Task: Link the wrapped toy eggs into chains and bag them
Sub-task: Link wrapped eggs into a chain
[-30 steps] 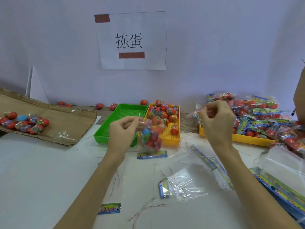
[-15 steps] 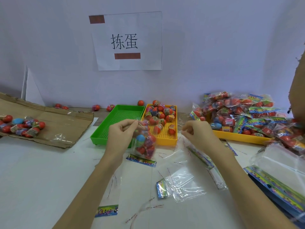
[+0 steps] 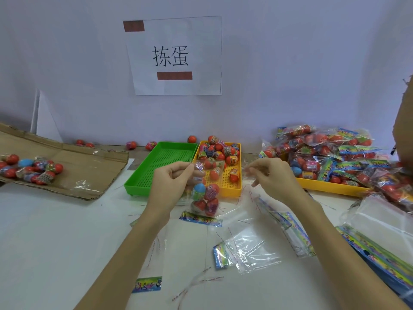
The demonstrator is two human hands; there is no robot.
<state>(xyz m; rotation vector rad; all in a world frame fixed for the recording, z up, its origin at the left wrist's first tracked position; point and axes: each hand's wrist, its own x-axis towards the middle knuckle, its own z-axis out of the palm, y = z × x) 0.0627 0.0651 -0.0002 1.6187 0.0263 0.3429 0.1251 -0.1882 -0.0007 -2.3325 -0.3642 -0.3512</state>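
Overhead, white table (image 3: 55, 242), lilac wall (image 3: 301, 63), left hand (image 3: 172, 186) pinching egg bag (image 3: 204, 198), right hand (image 3: 274, 180) curled, contents unclear.

One head-worn camera looks forward and down, close over the white table (image 3: 55, 242).

Green tray (image 3: 161, 164), yellow tray (image 3: 225, 186)

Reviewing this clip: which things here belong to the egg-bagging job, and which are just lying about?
In use: left hand holding bag of eggs; right hand; yellow tray of loose eggs; empty bags; finished packs.
Lying about: wall sign; cardboard; green tray.
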